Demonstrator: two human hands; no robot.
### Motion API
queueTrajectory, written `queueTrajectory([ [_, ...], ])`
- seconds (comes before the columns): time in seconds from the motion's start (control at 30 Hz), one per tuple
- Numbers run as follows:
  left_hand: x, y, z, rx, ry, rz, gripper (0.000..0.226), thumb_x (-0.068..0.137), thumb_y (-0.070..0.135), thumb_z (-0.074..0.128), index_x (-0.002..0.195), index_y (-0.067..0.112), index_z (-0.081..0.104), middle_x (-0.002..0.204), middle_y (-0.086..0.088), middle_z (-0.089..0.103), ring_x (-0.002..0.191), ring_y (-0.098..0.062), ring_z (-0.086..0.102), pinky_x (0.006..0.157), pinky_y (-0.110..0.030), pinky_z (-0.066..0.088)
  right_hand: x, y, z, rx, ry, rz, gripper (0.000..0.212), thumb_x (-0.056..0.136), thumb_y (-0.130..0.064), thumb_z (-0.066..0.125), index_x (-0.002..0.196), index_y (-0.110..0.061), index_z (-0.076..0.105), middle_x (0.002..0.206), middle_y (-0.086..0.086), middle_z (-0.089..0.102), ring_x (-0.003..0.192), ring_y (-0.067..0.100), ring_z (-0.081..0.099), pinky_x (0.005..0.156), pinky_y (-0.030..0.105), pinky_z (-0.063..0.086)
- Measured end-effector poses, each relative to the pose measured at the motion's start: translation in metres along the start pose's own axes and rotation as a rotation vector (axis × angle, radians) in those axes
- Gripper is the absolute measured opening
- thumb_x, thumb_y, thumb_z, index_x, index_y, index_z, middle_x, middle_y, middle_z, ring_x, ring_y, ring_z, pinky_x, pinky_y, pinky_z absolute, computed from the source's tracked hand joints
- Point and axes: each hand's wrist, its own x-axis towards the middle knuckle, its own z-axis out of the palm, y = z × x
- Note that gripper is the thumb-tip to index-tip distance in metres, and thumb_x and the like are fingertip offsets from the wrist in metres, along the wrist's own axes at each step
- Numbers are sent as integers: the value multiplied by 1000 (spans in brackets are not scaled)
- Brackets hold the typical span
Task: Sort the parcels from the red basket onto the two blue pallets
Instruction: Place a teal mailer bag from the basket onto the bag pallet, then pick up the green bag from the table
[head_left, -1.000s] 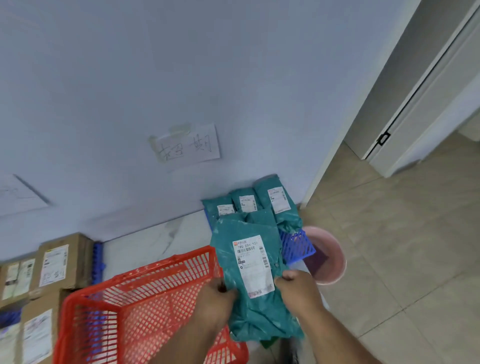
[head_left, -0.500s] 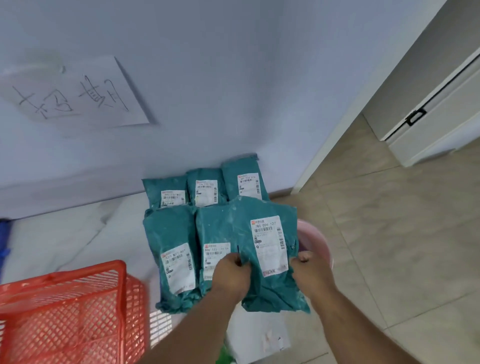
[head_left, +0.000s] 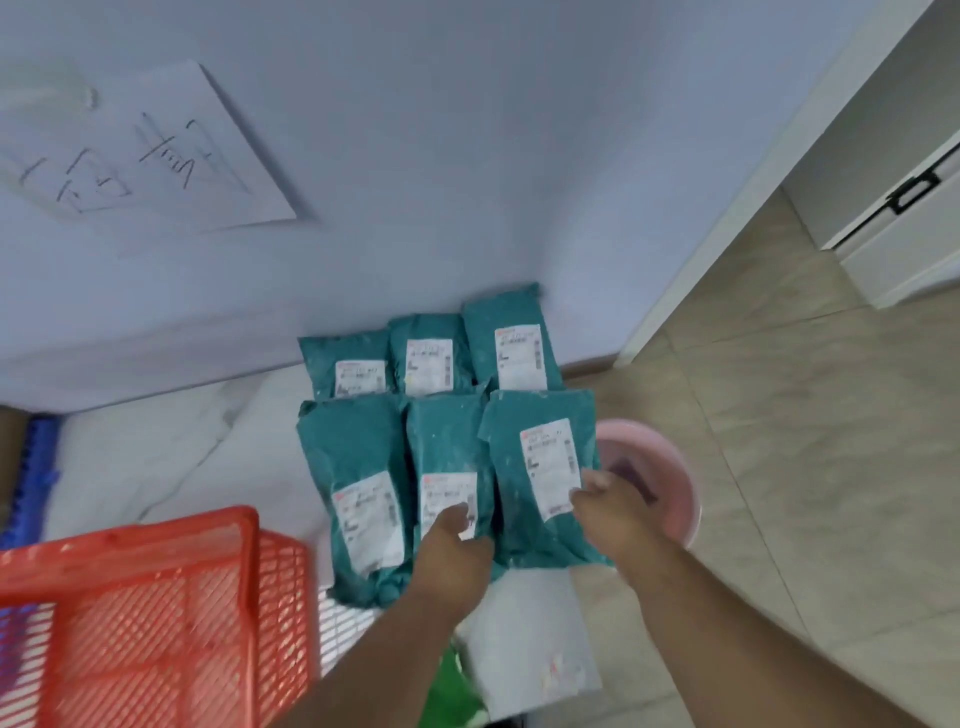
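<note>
The red basket (head_left: 156, 613) stands at the lower left, its mesh walls blurred, and what lies inside it cannot be made out. Just right of it six teal parcels lie flat in two rows of three against the wall (head_left: 467, 156), labels up; they cover whatever is beneath them, so the pallet under them is hidden. The front right parcel (head_left: 540, 478) sits beside the front middle parcel (head_left: 449, 457), with the front left parcel (head_left: 353, 493) next along. A strip of blue pallet (head_left: 36, 467) shows at the far left edge, well apart from the teal stack. A pink basin (head_left: 670, 478) sits on the tiled floor (head_left: 779, 467) just right of the front row — partly behind the right hand. A sheet of paper (head_left: 145, 156) with handwriting hangs on the wall above, and a white bag (head_left: 530, 644) lies near the forearms. The left hand (head_left: 454, 551) rests on the lower end of the front middle parcel, fingers loosely bent over its label. The right hand (head_left: 608, 501) touches the lower right edge of the front right parcel — whether it pinches the edge or only rests there I cannot tell
</note>
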Motion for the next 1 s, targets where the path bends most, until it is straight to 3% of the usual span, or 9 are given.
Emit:
queueTrajectory([
  [0.1, -28, -17, -33, 0, 30, 4, 57, 102, 12, 59, 156, 16, 42, 154, 1, 52, 89, -6, 61, 53, -5, 43, -31, -1, 10, 62, 23, 41, 34, 97, -16, 63, 131, -18, 68, 118, 6, 74, 108, 29, 73, 103, 50, 58],
  [0.2, -54, -39, -72, -28, 82, 16, 54, 100, 15, 61, 152, 16, 47, 148, 0, 57, 77, -4, 62, 56, -10, 51, -71, 0, 35, 100, 13, 66, 46, 92, -21, 64, 138, -13, 66, 116, 4, 74, 112, 29, 73, 101, 54, 60],
  [0.4, -98, -101, -123, -88, 28, 2, 54, 99, 18, 63, 151, 18, 48, 145, 0, 58, 121, -21, 62, 105, -44, 55, -141, 35, 110, 142, -105, 190, 46, 99, -13, 63, 145, -11, 58, 112, 3, 72, 105, 27, 75, 90, 41, 58],
  [0.5, -117, -131, -122, -41, -62, 21, 48, 98, 17, 61, 145, 22, 53, 133, 9, 62, 107, -9, 64, 86, -24, 57, -164, 68, 139, 128, -70, 256, 46, 98, -13, 64, 144, -8, 58, 124, 10, 71, 107, 28, 74, 92, 43, 61],
  [0.6, -136, -168, -114, 31, -127, 14, 40, 97, 15, 60, 135, 25, 56, 126, 12, 62, 88, 5, 60, 60, -3, 44, -179, 92, 163, 87, -58, 287, 58, 85, -24, 64, 142, -14, 63, 126, 8, 74, 106, 25, 76, 98, 48, 60],
  [0.7, -146, -203, -102, 21, -158, -61, 25, 97, 14, 60, 112, 34, 57, 116, 12, 61, 85, 3, 60, 66, -11, 46, -170, 99, 183, 67, -42, 282, 63, 80, -29, 65, 141, -12, 64, 125, 9, 75, 111, 27, 74, 102, 49, 60],
  [0.8, -136, -230, -84, 22, -156, -60, 42, 95, 2, 58, 84, 41, 48, 89, 13, 56, 76, -2, 58, 68, -10, 44, -147, 88, 203, 2, -34, 237, 41, 95, -21, 69, 133, -6, 68, 121, 11, 73, 113, 30, 70, 102, 40, 56],
  [0.9, -121, -231, -74, -11, -173, -47, 38, 99, 4, 55, 93, 42, 51, 89, 15, 55, 73, 0, 56, 65, -3, 43, -109, 95, 228, -92, -55, 189, 31, 96, -20, 69, 123, -5, 69, 116, 13, 72, 111, 34, 70, 101, 44, 57],
  [1.0, -99, -232, -72, -107, -117, -71, 35, 104, 9, 52, 134, 26, 55, 116, 16, 60, 84, 3, 59, 65, 1, 43, -78, 114, 246, -201, -51, 164, 36, 90, -30, 72, 119, -9, 66, 111, 10, 74, 104, 33, 72, 90, 41, 60],
])
